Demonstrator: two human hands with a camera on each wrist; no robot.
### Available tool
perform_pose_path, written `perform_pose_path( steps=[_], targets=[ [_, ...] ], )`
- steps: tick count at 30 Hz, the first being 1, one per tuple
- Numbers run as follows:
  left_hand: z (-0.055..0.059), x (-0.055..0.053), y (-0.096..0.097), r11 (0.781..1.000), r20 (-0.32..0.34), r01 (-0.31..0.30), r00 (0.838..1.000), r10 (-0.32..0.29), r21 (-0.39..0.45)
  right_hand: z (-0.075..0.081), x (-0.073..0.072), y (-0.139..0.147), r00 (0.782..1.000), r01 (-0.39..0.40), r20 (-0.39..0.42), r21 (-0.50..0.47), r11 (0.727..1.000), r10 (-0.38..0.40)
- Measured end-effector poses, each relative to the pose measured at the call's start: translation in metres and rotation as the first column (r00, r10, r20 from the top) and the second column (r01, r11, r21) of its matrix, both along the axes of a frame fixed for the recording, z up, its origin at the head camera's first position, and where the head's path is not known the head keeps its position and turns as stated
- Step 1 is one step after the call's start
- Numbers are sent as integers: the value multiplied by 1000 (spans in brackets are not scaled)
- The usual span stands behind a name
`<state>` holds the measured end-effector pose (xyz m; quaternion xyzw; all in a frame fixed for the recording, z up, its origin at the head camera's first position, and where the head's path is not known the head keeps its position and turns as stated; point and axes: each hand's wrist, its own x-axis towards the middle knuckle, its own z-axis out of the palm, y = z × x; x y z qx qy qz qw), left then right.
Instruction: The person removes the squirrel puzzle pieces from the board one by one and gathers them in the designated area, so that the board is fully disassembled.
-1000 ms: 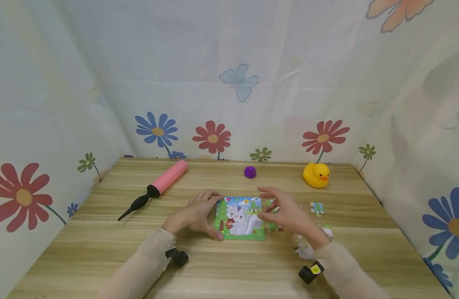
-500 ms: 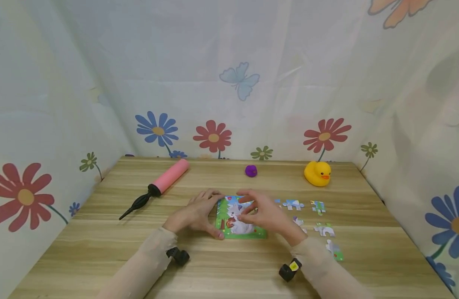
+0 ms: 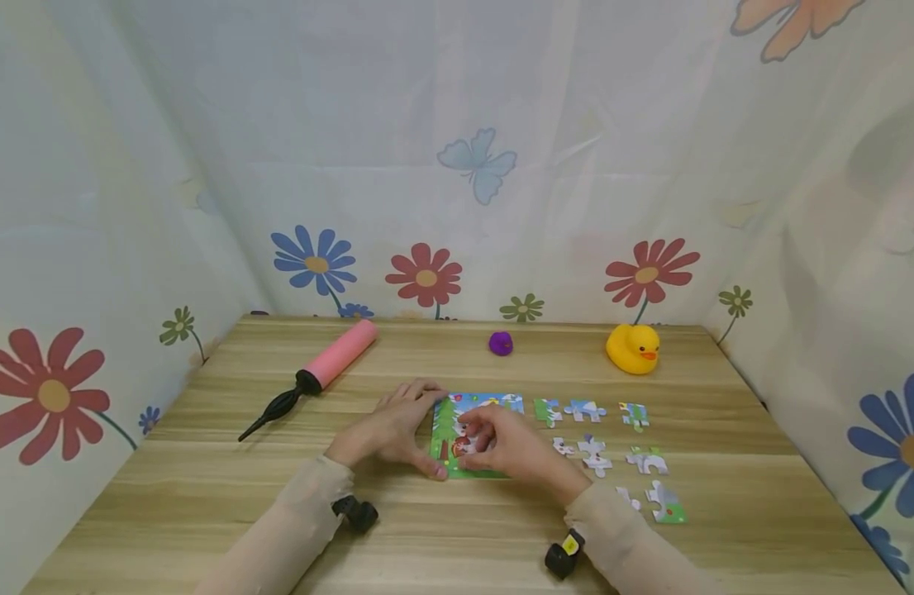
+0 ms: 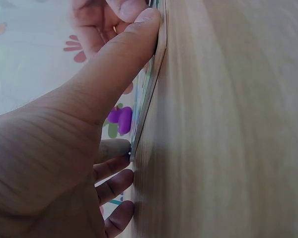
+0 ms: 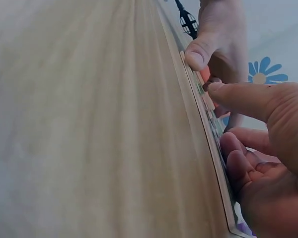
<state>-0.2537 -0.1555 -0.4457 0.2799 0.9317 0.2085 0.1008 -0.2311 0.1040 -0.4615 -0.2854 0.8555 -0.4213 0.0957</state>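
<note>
A jigsaw puzzle (image 3: 445, 413) with a picture of a grey squirrel-like animal lies flat on the table. My left hand (image 3: 393, 426) holds its left side, with the thumb at the near corner and the fingers at the far corner. My right hand (image 3: 509, 446) is over the middle of the picture, fingers bent and thumb apart from them. In the right wrist view its thumb (image 5: 243, 96) touches the puzzle's surface beside a slightly raised edge. Whether it pinches a piece cannot be told. Loose jigsaw pieces (image 3: 593, 454) lie in rough rows to the right.
A pink hand pump (image 3: 341, 354) with a black nozzle lies at the back left. Near the back edge of the wooden table (image 3: 427, 537) are a small purple toy (image 3: 500, 343) and a yellow rubber duck (image 3: 632, 349). Flower-printed curtains surround the table.
My right hand has moved left from beside the loose pieces to the middle of the puzzle and come down, its fingers more bent. The left hand has stayed on the puzzle's left side.
</note>
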Motion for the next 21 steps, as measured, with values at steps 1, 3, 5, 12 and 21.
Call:
perform_pose_path(
  steps=[1,3,5,12,21],
  targets=[
    [0,0,0,1000,-2,1,1000,-1,3,-1,0,0,1000,-1,-5,5,1000,1],
    [0,0,0,1000,-6,2,1000,-2,12,-2,-1,0,1000,-12,-16,7,1000,12],
    [0,-1,0,1000,-10,2,1000,-2,16,-4,-1,0,999,-20,-34,15,1000,20],
    [2,0,-1,1000,-7,3,1000,-3,14,-5,1,1,996,-44,-81,53,998,48],
    [0,0,1,1000,-10,5,1000,-5,15,-6,4,-1,998,-33,-57,49,998,36]
  ],
)
